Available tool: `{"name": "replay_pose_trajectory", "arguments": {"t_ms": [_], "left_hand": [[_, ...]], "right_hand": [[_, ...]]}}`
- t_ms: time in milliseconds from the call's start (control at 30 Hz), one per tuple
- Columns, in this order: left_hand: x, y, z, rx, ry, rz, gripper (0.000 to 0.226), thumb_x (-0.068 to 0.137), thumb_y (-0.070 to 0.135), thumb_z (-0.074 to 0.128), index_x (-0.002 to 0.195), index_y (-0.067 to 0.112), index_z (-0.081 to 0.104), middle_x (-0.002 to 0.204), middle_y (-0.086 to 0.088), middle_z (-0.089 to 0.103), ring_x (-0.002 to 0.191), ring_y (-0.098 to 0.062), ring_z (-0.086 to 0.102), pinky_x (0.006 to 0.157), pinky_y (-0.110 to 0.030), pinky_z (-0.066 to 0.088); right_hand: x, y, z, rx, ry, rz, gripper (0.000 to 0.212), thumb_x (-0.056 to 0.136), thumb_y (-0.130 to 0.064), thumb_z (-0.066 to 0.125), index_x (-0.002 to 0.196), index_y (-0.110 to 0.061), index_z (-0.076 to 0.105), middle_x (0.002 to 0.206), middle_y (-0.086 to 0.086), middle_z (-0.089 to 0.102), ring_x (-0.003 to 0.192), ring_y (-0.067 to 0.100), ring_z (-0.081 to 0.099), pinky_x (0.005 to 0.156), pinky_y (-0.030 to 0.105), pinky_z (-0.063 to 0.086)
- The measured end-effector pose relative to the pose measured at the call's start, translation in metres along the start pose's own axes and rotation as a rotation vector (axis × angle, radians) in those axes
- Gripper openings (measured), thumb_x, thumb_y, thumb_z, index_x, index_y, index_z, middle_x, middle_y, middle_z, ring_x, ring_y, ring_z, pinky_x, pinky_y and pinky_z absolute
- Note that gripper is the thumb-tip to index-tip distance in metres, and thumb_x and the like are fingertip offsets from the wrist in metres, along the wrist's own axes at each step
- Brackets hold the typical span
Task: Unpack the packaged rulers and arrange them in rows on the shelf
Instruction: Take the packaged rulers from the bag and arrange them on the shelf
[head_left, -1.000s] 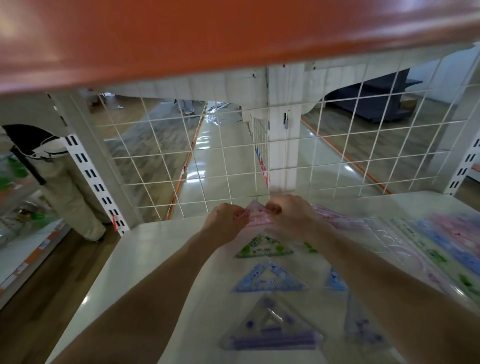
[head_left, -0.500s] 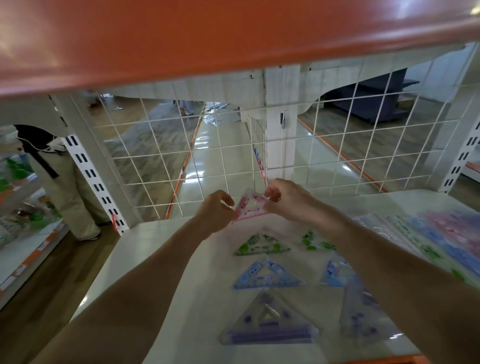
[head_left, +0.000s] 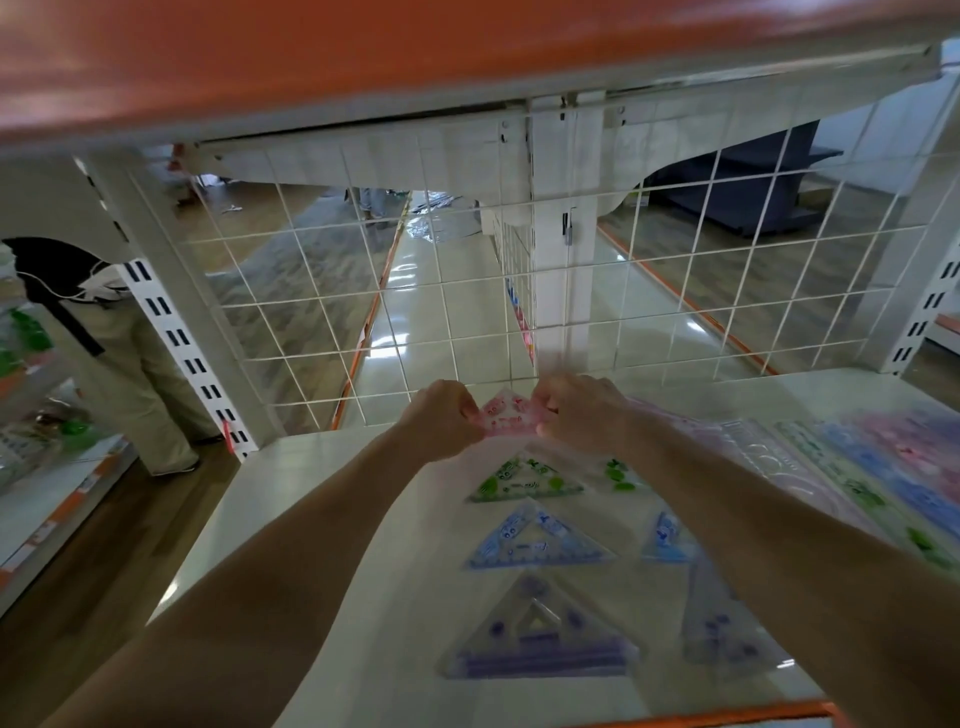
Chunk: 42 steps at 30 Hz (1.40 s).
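A pink triangle ruler (head_left: 508, 415) is held low over the back of the white shelf (head_left: 322, 499). My left hand (head_left: 441, 415) pinches its left corner and my right hand (head_left: 582, 405) pinches its right corner. Below it lie three triangle rulers in a column: green (head_left: 524, 480), blue (head_left: 537, 540) and purple (head_left: 540, 639). A second column beside them, green (head_left: 618, 475), blue (head_left: 667, 540) and purple (head_left: 722, 623), is partly hidden by my right forearm.
Long straight rulers (head_left: 872, 478) in clear, green, blue and pink lie in rows at the right. A white wire grid (head_left: 519, 291) closes the shelf's back. An orange shelf edge (head_left: 363, 57) hangs overhead. A person (head_left: 104, 353) stands at the left aisle.
Both hands have lowered the pink triangle ruler toward the back of the shelf, above the green one. The camera has shifted slightly.
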<state>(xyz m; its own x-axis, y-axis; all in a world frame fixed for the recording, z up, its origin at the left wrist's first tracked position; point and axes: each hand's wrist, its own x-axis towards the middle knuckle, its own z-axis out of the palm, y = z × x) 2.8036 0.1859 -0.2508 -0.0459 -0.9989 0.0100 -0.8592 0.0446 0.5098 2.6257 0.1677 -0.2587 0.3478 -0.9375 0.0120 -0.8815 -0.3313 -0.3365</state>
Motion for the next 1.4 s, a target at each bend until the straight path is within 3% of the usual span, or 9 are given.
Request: {"name": "replay_pose_trajectory", "arguments": {"t_ms": [300, 500, 633, 733, 867, 1000, 1233, 1333, 1400], "left_hand": [[0.003, 0.001, 0.006, 0.238, -0.02, 0.062, 0.026, 0.088, 0.019, 0.062, 0.113, 0.012, 0.061, 0.114, -0.01, 0.064, 0.101, -0.029, 0.059, 0.079, -0.033, 0.05], [0.001, 0.006, 0.011, 0.429, 0.016, 0.109, 0.019, 0.091, 0.02, 0.057, 0.109, 0.015, 0.059, 0.109, -0.009, 0.065, 0.099, -0.029, 0.061, 0.082, -0.037, 0.052], [0.001, 0.007, 0.014, 0.554, 0.007, 0.129, 0.023, 0.092, 0.029, 0.06, 0.113, 0.02, 0.057, 0.111, -0.004, 0.064, 0.102, -0.024, 0.06, 0.081, -0.035, 0.046], [0.003, 0.006, 0.013, 0.519, -0.023, 0.117, 0.028, 0.091, 0.033, 0.061, 0.114, 0.019, 0.055, 0.113, -0.003, 0.062, 0.104, -0.024, 0.059, 0.081, -0.034, 0.044], [0.005, 0.002, 0.011, 0.398, -0.049, 0.102, 0.036, 0.085, 0.037, 0.069, 0.113, 0.018, 0.056, 0.113, -0.003, 0.063, 0.101, -0.023, 0.059, 0.081, -0.034, 0.048], [0.005, 0.002, 0.013, 0.368, -0.037, 0.129, 0.031, 0.086, 0.032, 0.068, 0.112, 0.015, 0.06, 0.113, -0.005, 0.064, 0.101, -0.023, 0.059, 0.082, -0.033, 0.047], [0.004, 0.005, 0.011, 0.377, -0.06, 0.13, 0.03, 0.087, 0.03, 0.068, 0.111, 0.014, 0.062, 0.114, -0.006, 0.064, 0.103, -0.024, 0.058, 0.085, -0.033, 0.047], [0.002, 0.009, 0.003, 0.357, -0.101, 0.117, 0.037, 0.085, 0.036, 0.069, 0.115, 0.016, 0.059, 0.115, -0.005, 0.063, 0.103, -0.023, 0.059, 0.087, -0.036, 0.049], [0.002, 0.019, -0.004, 0.334, -0.084, 0.126, 0.036, 0.085, 0.034, 0.069, 0.114, 0.016, 0.061, 0.116, -0.004, 0.064, 0.104, -0.023, 0.06, 0.09, -0.037, 0.05]], "right_hand": [[0.002, -0.005, 0.006, -0.287, 0.047, -0.093, 0.037, 0.088, -0.031, 0.06, 0.12, -0.017, 0.049, 0.114, 0.003, 0.06, 0.108, 0.023, 0.053, 0.098, 0.038, 0.034], [0.006, -0.007, 0.009, -0.397, 0.071, -0.111, 0.033, 0.089, -0.034, 0.058, 0.118, -0.021, 0.049, 0.113, 0.002, 0.061, 0.107, 0.023, 0.052, 0.096, 0.038, 0.033], [0.004, -0.007, 0.01, -0.404, 0.069, -0.13, 0.028, 0.093, -0.035, 0.053, 0.114, -0.016, 0.05, 0.107, 0.003, 0.059, 0.097, 0.022, 0.051, 0.091, 0.037, 0.036], [0.004, -0.005, 0.012, -0.387, 0.068, -0.138, 0.029, 0.092, -0.039, 0.052, 0.112, -0.017, 0.05, 0.104, 0.001, 0.059, 0.085, 0.018, 0.045, 0.087, 0.036, 0.037], [0.006, -0.005, 0.011, -0.329, 0.057, -0.137, 0.025, 0.092, -0.033, 0.055, 0.113, -0.02, 0.054, 0.105, -0.002, 0.058, 0.097, 0.018, 0.054, 0.089, 0.035, 0.039], [0.003, -0.007, 0.01, -0.292, 0.027, -0.149, 0.018, 0.093, -0.028, 0.055, 0.107, -0.017, 0.055, 0.098, -0.001, 0.058, 0.094, 0.018, 0.056, 0.088, 0.035, 0.048], [0.004, -0.007, 0.009, -0.267, -0.005, -0.126, 0.02, 0.09, -0.023, 0.059, 0.109, -0.016, 0.057, 0.102, -0.001, 0.058, 0.097, 0.018, 0.056, 0.086, 0.032, 0.047], [0.0, -0.003, -0.017, -0.148, -0.051, -0.059, 0.026, 0.091, -0.021, 0.057, 0.117, -0.018, 0.057, 0.114, -0.002, 0.059, 0.103, 0.018, 0.055, 0.088, 0.031, 0.046], [-0.008, 0.009, -0.049, -0.033, -0.008, -0.009, 0.027, 0.09, -0.021, 0.06, 0.117, -0.02, 0.058, 0.111, -0.004, 0.056, 0.101, 0.017, 0.054, 0.085, 0.03, 0.044]]}}
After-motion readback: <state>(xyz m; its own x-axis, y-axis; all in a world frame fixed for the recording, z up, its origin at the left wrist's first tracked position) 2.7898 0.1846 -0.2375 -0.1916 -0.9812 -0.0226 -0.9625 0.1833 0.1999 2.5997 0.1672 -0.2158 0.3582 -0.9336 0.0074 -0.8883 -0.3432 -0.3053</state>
